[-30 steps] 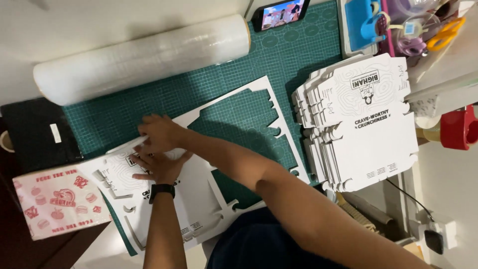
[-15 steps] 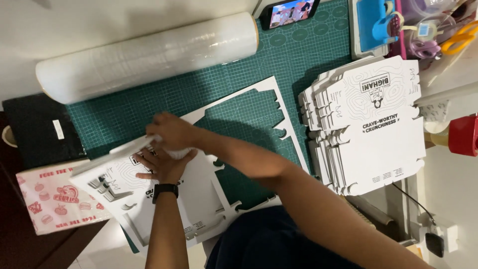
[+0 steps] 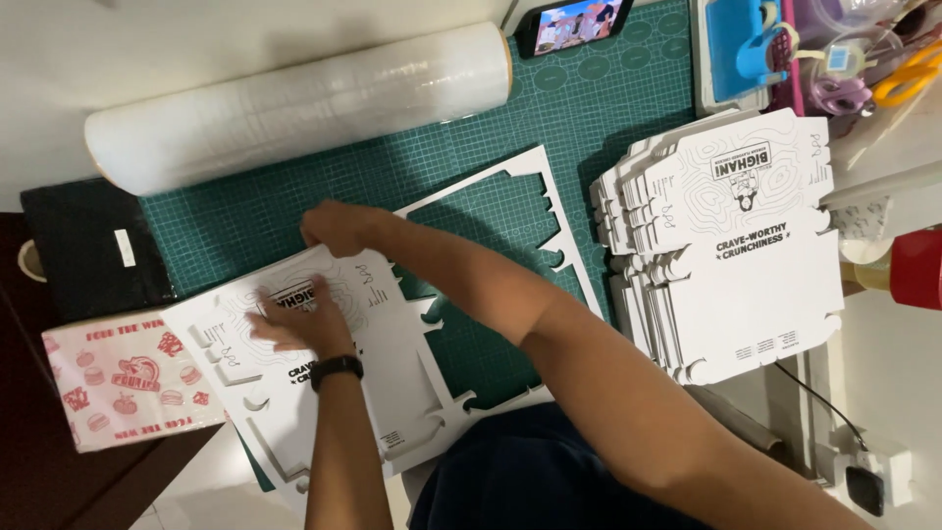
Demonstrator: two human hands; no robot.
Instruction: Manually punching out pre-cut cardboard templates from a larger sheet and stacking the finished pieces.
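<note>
Box blank [image 3: 324, 363] shifted rightward, left hand [image 3: 294, 319] pressing, right hand [image 3: 339, 228] lifted higher

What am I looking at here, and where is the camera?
The camera sits on a person's head and looks down at their bare hands; there is no machine. The left hand, with a black wristband, presses flat on a white die-cut cardboard blank. The right hand reaches across and grips the blank's far edge. Both work over a green cutting mat. Around it lie a roll of clear film, a stack of the same blanks, a phone and a pink printed packet.
</note>
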